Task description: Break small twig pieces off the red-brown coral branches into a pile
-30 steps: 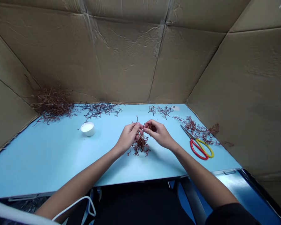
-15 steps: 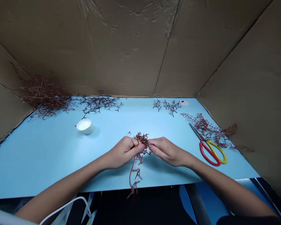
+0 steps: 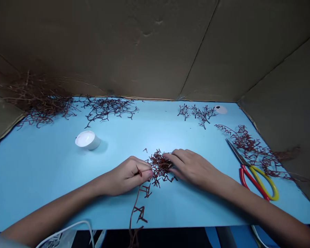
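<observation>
A small clump of dark red branching twigs (image 3: 160, 166) lies on the light blue table (image 3: 41, 172) between my hands. My left hand (image 3: 127, 174) is closed in a pinch on a long twig stem (image 3: 138, 203) that trails down past the table's front edge. My right hand (image 3: 192, 167) rests on the table with its fingers pressed together on the right side of the clump.
A white cup (image 3: 87, 140) stands left of centre. Red-and-yellow scissors (image 3: 255, 174) lie at the right beside loose twigs (image 3: 250, 146). More twig piles sit at the back left (image 3: 38, 100), back middle (image 3: 105, 108) and back right (image 3: 197, 113). Cardboard walls (image 3: 155, 48) enclose the table.
Both hands have come down from above the table to rest on it. The twig clump now lies flat and the long stem has swung down over the front edge.
</observation>
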### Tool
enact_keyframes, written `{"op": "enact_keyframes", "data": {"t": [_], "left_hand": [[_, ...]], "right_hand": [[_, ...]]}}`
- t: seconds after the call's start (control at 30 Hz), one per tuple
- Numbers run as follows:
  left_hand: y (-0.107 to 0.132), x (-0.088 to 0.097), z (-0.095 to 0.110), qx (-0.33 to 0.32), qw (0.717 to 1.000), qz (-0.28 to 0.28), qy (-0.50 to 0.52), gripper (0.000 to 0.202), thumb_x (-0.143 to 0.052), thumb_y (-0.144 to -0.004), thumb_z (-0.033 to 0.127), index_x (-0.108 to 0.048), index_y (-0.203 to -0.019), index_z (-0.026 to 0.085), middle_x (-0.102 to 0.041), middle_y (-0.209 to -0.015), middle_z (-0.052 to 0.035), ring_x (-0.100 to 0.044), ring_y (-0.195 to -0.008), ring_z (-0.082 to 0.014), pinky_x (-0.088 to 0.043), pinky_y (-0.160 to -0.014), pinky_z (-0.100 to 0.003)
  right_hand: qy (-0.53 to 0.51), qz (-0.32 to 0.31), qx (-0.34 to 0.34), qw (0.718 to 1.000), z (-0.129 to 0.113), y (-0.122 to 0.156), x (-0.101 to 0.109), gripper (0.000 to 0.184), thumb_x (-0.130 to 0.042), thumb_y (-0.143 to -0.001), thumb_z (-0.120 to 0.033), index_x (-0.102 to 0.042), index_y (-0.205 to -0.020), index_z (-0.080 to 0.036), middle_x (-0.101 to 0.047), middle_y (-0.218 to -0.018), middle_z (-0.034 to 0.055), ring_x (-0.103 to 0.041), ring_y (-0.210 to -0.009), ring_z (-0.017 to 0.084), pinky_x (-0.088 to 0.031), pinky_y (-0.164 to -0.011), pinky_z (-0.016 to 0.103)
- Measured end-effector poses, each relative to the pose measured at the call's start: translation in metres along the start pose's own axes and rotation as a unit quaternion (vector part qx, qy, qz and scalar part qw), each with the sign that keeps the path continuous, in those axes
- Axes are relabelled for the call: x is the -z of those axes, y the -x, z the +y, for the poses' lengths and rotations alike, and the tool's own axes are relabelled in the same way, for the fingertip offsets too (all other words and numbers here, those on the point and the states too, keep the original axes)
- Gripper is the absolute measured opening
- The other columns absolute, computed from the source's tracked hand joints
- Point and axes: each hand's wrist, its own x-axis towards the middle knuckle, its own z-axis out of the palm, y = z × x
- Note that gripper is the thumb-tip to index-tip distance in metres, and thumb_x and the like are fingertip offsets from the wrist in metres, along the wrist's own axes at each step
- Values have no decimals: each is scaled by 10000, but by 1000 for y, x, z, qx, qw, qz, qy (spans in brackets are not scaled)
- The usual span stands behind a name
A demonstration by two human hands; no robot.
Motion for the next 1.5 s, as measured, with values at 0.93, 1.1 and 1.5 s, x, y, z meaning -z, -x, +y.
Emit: {"op": "enact_keyframes", "data": {"t": [0.93,1.1,1.5], "left_hand": [[-13,-35,-14,8,987,150,-57,407,-487,-1089,294,-521,-697,194,-521,-607,39,-439,-547,-101,-358,-562,-244],[-6,-25,-2,-41,999,28,-22,365,-509,-1059,244,-451,-700,205,-454,-626,43,-395,-568,-108,-329,-544,-264],[5,-40,7,-49,994,-47,85,360,-498,-997,172,-319,-689,224,-287,-604,65,-291,-532,-106,-262,-521,-293]], "right_hand": [[-147,95,-105,979,-58,-30,-21,333,-443,-1128,-429,-624,-999,-181,-704,-863,82,-654,-752,213,-525,-622,339],[-236,112,21,965,-53,-25,-19,362,-384,-1137,-340,-601,-878,-210,-607,-715,10,-527,-606,159,-439,-541,303],[-483,106,78,866,-56,-10,-10,366,-368,-1136,-310,-420,-775,-271,-413,-628,-34,-393,-545,159,-368,-503,325]]}}
